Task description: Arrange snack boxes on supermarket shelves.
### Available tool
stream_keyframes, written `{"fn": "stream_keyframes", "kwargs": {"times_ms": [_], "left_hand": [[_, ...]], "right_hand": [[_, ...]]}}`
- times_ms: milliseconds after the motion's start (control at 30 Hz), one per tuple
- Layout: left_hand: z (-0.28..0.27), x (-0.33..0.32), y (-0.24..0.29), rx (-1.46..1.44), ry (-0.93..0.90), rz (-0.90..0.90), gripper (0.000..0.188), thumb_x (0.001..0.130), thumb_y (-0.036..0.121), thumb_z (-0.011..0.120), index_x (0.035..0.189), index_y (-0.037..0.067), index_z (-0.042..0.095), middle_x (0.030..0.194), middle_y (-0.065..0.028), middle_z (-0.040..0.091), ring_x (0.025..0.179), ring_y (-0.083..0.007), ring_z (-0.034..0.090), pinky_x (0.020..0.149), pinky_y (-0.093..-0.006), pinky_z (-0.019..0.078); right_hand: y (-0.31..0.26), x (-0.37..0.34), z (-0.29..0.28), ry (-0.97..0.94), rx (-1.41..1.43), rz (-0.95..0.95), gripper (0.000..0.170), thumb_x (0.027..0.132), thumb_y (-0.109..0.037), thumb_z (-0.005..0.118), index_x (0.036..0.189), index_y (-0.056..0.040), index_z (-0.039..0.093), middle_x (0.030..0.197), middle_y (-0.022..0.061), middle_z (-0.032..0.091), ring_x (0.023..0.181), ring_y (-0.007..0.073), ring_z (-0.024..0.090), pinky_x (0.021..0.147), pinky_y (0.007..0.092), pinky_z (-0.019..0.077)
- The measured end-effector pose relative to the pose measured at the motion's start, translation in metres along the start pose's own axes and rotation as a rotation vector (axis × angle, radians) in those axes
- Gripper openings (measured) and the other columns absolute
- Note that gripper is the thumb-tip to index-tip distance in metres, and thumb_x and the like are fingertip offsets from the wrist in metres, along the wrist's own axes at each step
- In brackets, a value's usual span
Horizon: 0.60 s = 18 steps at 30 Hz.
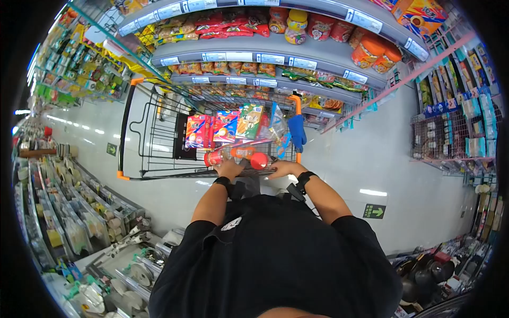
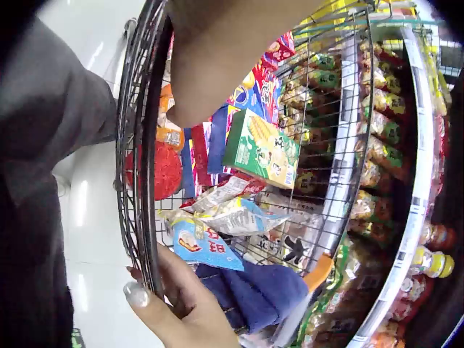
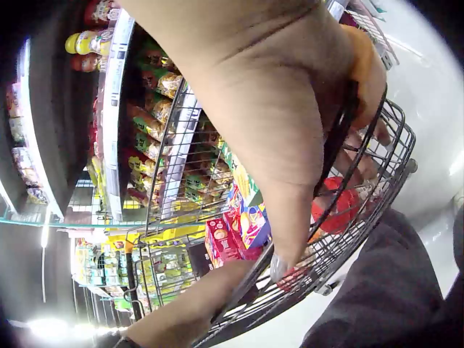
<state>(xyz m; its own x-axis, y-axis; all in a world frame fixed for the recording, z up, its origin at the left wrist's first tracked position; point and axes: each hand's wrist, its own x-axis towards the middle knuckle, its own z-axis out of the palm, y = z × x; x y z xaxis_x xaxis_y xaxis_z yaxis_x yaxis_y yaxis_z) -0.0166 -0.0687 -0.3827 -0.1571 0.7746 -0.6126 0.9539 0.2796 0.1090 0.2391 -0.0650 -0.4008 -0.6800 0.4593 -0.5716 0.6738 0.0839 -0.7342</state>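
Note:
A wire shopping cart (image 1: 159, 172) stands sideways before me, holding packaged groceries. My right hand (image 1: 286, 169) grips its near rim; in the left wrist view its thumb (image 2: 156, 308) lies on the outer side. My left hand (image 1: 229, 168) is at the same rim, beside a red-lidded jar (image 1: 213, 158). Its fingers are largely hidden, so I cannot tell whether they curl round anything. Between the hands lie an orange-topped container (image 1: 242, 153) and another red lid (image 1: 260, 160). Behind them stand a red box (image 1: 196, 131), a blue-and-red box (image 1: 225, 126) and a green box (image 1: 249, 121).
Snack shelves (image 1: 244, 56) run along the cart's far side. Blue cloth (image 1: 297, 132) hangs at the cart's right end, near a clear bag (image 1: 277, 122). Kitchenware racks (image 1: 79, 212) stand at left. A wire display basket (image 1: 450, 138) is at right, across the pale floor (image 1: 392, 185).

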Motion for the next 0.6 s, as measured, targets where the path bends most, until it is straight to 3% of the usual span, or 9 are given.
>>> {"fn": "stream_keyframes", "kwargs": {"times_ms": [100,133,233,300,333,433,500,533,600], "left_hand": [[0.015,0.045,-0.013,0.030,-0.103,0.013,0.074,0.072,0.058,0.057,0.125,0.006,0.053,0.140,-0.0212,0.038,0.129,-0.0374,0.037,0.101,-0.0648,0.0166],[0.005,0.048,-0.009,0.045,-0.042,0.042,0.073,0.071,0.050,0.062,0.127,0.006,0.050,0.131,-0.0227,0.047,0.121,-0.0373,0.047,0.099,-0.0581,0.0300],[0.026,0.134,-0.038,-0.179,-0.218,0.450,0.074,0.069,0.044,0.067,0.127,0.002,0.048,0.120,-0.0225,0.056,0.109,-0.0371,0.056,0.091,-0.0463,0.0431],[-0.023,0.132,-0.025,-0.222,-0.202,0.274,0.074,0.068,0.041,0.070,0.123,-0.004,0.047,0.108,-0.0202,0.062,0.096,-0.0333,0.062,0.081,-0.0372,0.0492],[-0.040,0.133,-0.018,-0.376,-0.248,0.236,0.074,0.069,0.041,0.070,0.123,-0.005,0.047,0.108,-0.0200,0.062,0.097,-0.0317,0.062,0.082,-0.0370,0.0485],[-0.058,0.151,0.001,-0.812,-0.364,0.148,0.074,0.073,0.041,0.070,0.122,-0.008,0.044,0.108,-0.0193,0.060,0.099,-0.0269,0.060,0.084,-0.0359,0.0468],[-0.052,0.165,0.010,-1.088,-0.433,0.127,0.073,0.076,0.041,0.069,0.123,-0.008,0.043,0.109,-0.0188,0.059,0.100,-0.0238,0.058,0.085,-0.0343,0.0459],[-0.037,0.193,0.006,-1.019,-0.645,0.238,0.077,0.080,0.031,0.064,0.138,-0.005,0.029,0.127,-0.0156,0.050,0.116,-0.0239,0.049,0.099,-0.0333,0.0359],[0.001,0.207,0.002,-1.036,-0.608,0.313,0.074,0.080,0.027,0.064,0.137,-0.006,0.030,0.125,-0.0149,0.051,0.112,-0.0223,0.050,0.097,-0.0318,0.0377]], "right_hand": [[0.000,0.019,-0.018,-0.186,0.131,0.118,0.079,0.073,-0.066,0.060,0.124,-0.0072,0.055,0.130,0.0169,0.051,0.114,0.0304,0.053,0.093,0.0389,0.0425],[-0.021,0.018,-0.036,-0.170,0.235,0.203,0.080,0.073,-0.068,0.059,0.125,-0.0069,0.054,0.128,0.0171,0.052,0.114,0.0298,0.053,0.093,0.0390,0.0424],[0.002,0.070,-0.055,-0.021,0.091,0.271,0.074,0.078,-0.065,0.053,0.118,-0.0037,0.056,0.110,0.0193,0.063,0.103,0.0318,0.060,0.085,0.0415,0.0461],[0.020,0.108,-0.058,0.370,0.074,0.351,0.060,0.081,-0.058,0.053,0.112,-0.0072,0.060,0.098,0.0188,0.066,0.093,0.0287,0.064,0.078,0.0402,0.0486],[0.023,0.121,-0.060,0.543,0.131,0.421,0.060,0.081,-0.056,0.053,0.117,-0.0082,0.057,0.100,0.0187,0.066,0.094,0.0300,0.063,0.079,0.0409,0.0487],[0.018,0.147,-0.072,0.649,0.242,0.574,0.065,0.080,-0.054,0.056,0.125,-0.0072,0.051,0.107,0.0195,0.063,0.096,0.0318,0.063,0.079,0.0392,0.0498],[0.012,0.153,-0.076,0.578,0.434,0.615,0.072,0.079,-0.054,0.058,0.129,-0.0036,0.046,0.114,0.0215,0.060,0.100,0.0340,0.061,0.085,0.0375,0.0481],[0.012,0.161,-0.071,0.569,0.542,0.611,0.073,0.078,-0.054,0.058,0.130,-0.0028,0.045,0.114,0.0220,0.060,0.101,0.0344,0.060,0.086,0.0375,0.0473],[0.012,0.169,-0.062,0.570,0.621,0.628,0.075,0.078,-0.054,0.057,0.130,-0.0023,0.043,0.114,0.0228,0.060,0.103,0.0355,0.060,0.089,0.0381,0.0462]]}}
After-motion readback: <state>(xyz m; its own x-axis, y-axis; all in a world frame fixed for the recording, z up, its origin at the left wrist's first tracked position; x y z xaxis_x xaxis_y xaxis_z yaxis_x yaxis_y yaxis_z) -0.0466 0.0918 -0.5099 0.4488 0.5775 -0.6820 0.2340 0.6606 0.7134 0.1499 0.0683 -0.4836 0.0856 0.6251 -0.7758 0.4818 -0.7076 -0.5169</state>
